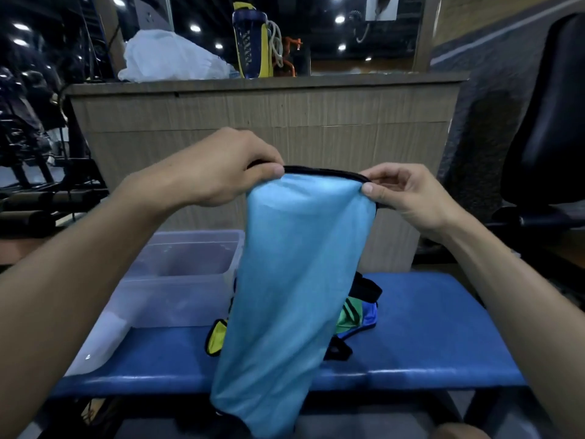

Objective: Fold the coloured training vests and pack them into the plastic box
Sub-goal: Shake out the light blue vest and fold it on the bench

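Light-blue vest [294,280] pinched at its black hem by left hand [221,169] and right hand [408,194], above blue bench [427,337]; plastic box [177,280] seemingly unfilled, vest pile [357,315] unfolded.

Dim room, bright ceiling spots behind, soft focus, edges bowed.

The hanging light-blue vest [291,280] covered most of the vest pile [357,312], so its count couldn't be told. Its hem ran off the bottom edge, and the plastic box [177,280] perhaps held nothing, too hazy to call.
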The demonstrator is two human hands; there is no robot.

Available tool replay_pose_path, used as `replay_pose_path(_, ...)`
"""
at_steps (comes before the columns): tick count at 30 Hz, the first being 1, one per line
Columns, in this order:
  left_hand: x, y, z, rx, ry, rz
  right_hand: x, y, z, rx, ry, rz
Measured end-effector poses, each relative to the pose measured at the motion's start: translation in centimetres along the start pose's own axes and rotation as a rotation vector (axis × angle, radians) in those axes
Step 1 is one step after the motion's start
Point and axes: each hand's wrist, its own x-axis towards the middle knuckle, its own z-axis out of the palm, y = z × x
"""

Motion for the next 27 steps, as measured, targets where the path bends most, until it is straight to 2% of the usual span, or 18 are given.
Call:
replay_pose_path(3, -0.7, 0.5, 0.1, -0.096, -0.040, 0.009, -0.3, -0.1, -0.5, 0.009, 0.039, -0.009)
replay_pose_path(8, -1.6, 1.1, 1.8, -0.212, -0.272, -0.029, -0.6, -1.1, -0.4, 0.036, 0.054, -0.063)
replay_pose_path(12, -2.8, 2.1, 3.8, -0.580, -0.387, -0.105, -1.0, -2.1, 0.0, -0.025, 0.013, -0.117)
replay_pose_path(17, -3.2, 4.0, 5.6, -0.960, -0.401, -0.268, -1.5, -2.5, 0.3, -0.134, -0.037, -0.122)
replay_pose_path(22, -3.4, 4.4, 5.7, -1.004, -0.411, -0.279, -1.9, -2.1, -0.4, -0.211, -0.008, -0.114)
replay_pose_path(27, -3.6, 4.2, 4.6, -1.023, -0.274, -0.319, -2.8, -1.3, -1.1, -0.214, 0.019, -0.052)
